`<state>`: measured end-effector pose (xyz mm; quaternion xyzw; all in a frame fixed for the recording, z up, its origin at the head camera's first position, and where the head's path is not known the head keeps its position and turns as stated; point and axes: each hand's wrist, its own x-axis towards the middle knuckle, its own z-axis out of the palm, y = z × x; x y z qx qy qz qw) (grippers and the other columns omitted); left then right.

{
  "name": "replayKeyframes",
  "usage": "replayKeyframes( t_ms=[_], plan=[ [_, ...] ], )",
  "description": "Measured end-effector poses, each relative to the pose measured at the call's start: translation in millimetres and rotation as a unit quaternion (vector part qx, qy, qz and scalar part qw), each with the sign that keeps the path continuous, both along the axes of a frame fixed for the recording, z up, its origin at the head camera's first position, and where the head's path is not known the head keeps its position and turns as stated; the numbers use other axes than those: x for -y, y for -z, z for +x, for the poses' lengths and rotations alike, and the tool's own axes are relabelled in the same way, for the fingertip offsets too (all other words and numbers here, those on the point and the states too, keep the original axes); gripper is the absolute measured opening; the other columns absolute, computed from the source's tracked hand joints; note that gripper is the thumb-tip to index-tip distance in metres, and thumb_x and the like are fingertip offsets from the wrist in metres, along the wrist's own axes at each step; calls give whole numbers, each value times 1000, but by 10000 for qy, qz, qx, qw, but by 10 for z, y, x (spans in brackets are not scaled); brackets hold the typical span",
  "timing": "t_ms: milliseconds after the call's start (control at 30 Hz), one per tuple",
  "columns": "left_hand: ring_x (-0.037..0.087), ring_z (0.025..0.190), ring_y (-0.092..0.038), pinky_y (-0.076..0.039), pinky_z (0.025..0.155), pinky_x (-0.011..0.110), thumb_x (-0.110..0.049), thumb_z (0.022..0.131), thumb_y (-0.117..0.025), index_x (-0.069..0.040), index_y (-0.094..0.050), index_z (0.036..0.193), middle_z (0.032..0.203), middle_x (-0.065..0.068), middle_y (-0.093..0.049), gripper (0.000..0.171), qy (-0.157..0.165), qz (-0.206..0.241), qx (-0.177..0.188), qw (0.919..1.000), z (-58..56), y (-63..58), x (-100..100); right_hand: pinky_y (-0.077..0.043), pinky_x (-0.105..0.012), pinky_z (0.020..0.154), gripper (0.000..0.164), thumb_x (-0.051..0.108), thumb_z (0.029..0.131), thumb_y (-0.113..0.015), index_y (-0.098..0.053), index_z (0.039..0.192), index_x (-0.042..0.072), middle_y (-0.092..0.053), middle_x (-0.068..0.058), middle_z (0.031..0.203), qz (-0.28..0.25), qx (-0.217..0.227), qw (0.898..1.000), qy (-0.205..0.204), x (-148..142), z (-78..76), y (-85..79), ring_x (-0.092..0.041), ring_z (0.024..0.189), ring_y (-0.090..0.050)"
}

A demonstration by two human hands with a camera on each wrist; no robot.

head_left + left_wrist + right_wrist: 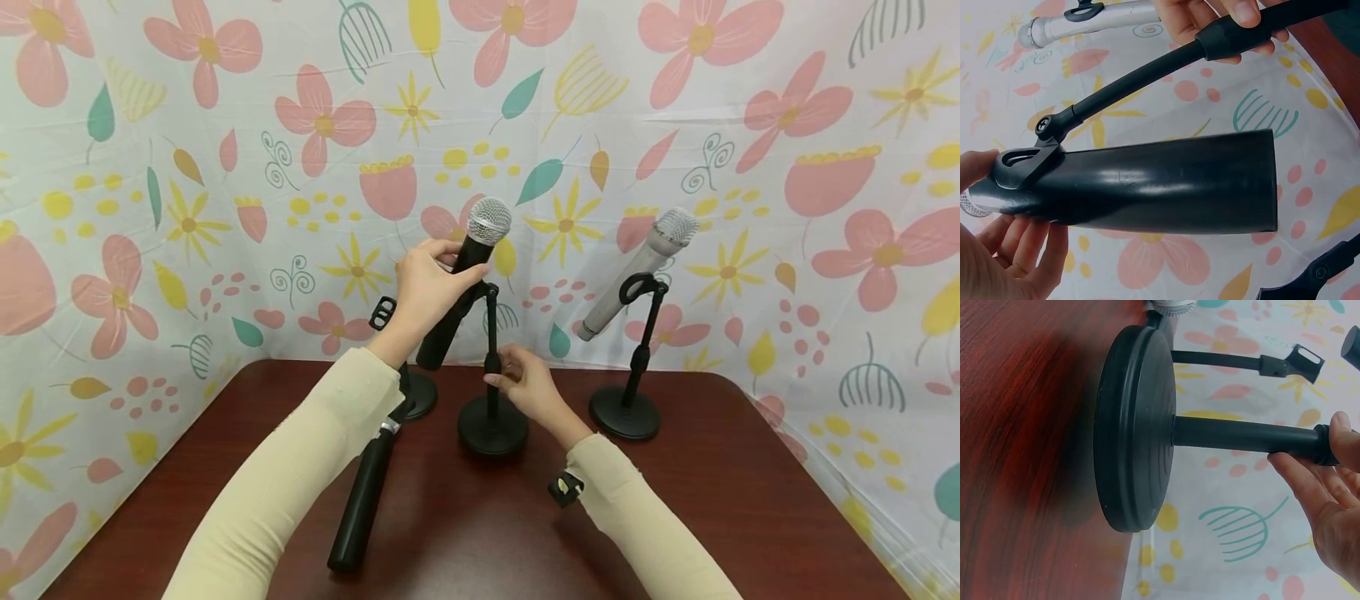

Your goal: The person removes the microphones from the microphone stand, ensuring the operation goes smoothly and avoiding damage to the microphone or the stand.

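My left hand [429, 292] grips a black microphone [441, 337] with a silver mesh head, thumb and fingers on opposite sides just below the head. The microphone is tilted, head up. In the left wrist view, the clip [1025, 165] of the middle stand fits around its body [1179, 184] near the head end. My right hand [528, 383] pinches the pole of that black stand [492, 429] at its collar [1229, 36]. The stand's round base [1138, 431] sits on the table in the right wrist view.
To the right, a silver microphone [626, 279] sits in another stand [626, 412]. A second black microphone [363, 500] lies on the dark red table [480, 533] at left, near a stand with a bare clip [382, 312]. A floral cloth [562, 108] hangs behind.
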<state>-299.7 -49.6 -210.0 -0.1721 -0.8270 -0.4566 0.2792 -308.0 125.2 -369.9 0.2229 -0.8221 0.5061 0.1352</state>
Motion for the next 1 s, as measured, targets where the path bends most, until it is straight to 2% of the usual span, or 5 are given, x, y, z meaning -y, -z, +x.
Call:
replayKeyframes(
  t_ms=[67, 167, 400, 700, 1000],
  plan=[
    [23, 88, -62, -43, 86, 40, -30, 78, -80, -7, -71, 111, 96, 9, -66, 41, 6, 14, 14, 10000, 8, -1, -5, -56, -32, 66, 27, 5, 86, -71, -61, 111, 0, -66, -13, 94, -40, 6, 10000, 27, -7, -5, 13, -26, 85, -68],
    [24, 90, -62, -41, 89, 40, -30, 79, -80, -7, -71, 111, 96, 9, -66, 41, 10, 4, -1, 10000, 8, 1, -13, -55, -31, 66, 27, 4, 86, -71, -61, 110, -1, -66, -15, 95, -71, -9, 9999, 81, -16, -7, 15, -27, 84, -68],
    [23, 88, -62, -45, 81, 38, -33, 79, -79, -9, -72, 112, 96, 8, -66, 41, -58, -36, -23, 10000, 5, 0, -28, -55, -38, 67, 28, -1, 86, -69, -58, 111, -9, -65, -25, 98, -138, -64, 9999, 64, -27, -16, 1, -38, 87, -66],
    [20, 86, -62, -51, 70, 34, -34, 79, -79, -10, -71, 113, 98, 8, -67, 43, 4, 258, 269, 9993, -35, 10, -9, -51, -28, 62, 25, 4, 85, -72, -61, 107, -1, -67, -14, 91, -188, -177, 9996, 123, -29, 2, 79, -23, 77, -65],
    [20, 85, -60, -50, 71, 34, -33, 80, -79, -10, -72, 112, 98, 9, -65, 41, -50, 502, 148, 9986, -37, -19, 0, -50, -29, 64, 30, 6, 86, -72, -62, 113, 1, -66, -14, 97, -237, -4, 9991, 361, 19, -4, 60, -27, 88, -67]
  ],
)
